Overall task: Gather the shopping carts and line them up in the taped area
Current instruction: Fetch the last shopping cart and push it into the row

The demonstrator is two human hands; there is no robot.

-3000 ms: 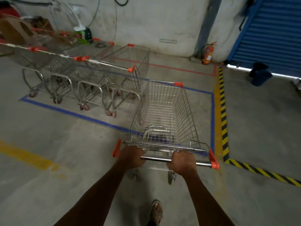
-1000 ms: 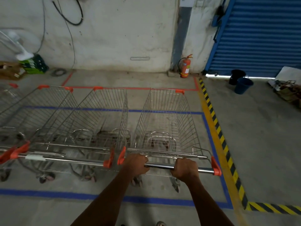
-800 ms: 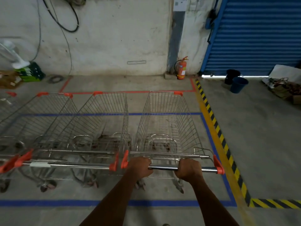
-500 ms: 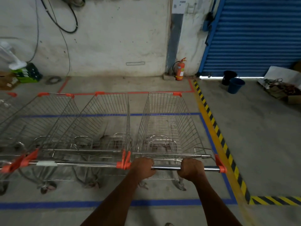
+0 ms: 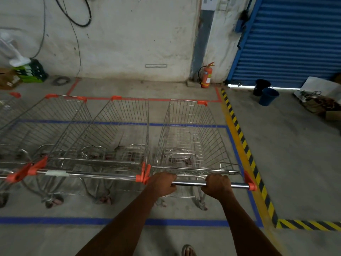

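Clearly no writing is readable anywhere. Left hand (image 5: 162, 184) and right hand (image 5: 217, 185) are both curled tight around the chrome handle bar (image 5: 190, 183) of the rightmost shopping cart (image 5: 186, 137), whose wire basket is empty. It stands inside the blue taped area (image 5: 184, 222), orange handle end touching the neighbouring cart (image 5: 118, 133) at 9 o'clock; a fire extinguisher (image 5: 206, 75) stands at 12 o'clock

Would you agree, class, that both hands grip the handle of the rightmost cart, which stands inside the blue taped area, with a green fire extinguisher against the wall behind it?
Not quite: the fire extinguisher is red, not green, as the head view shows. The rest holds: the left hand and right hand grip the handle of the rightmost cart, which stands inside the blue taped area.
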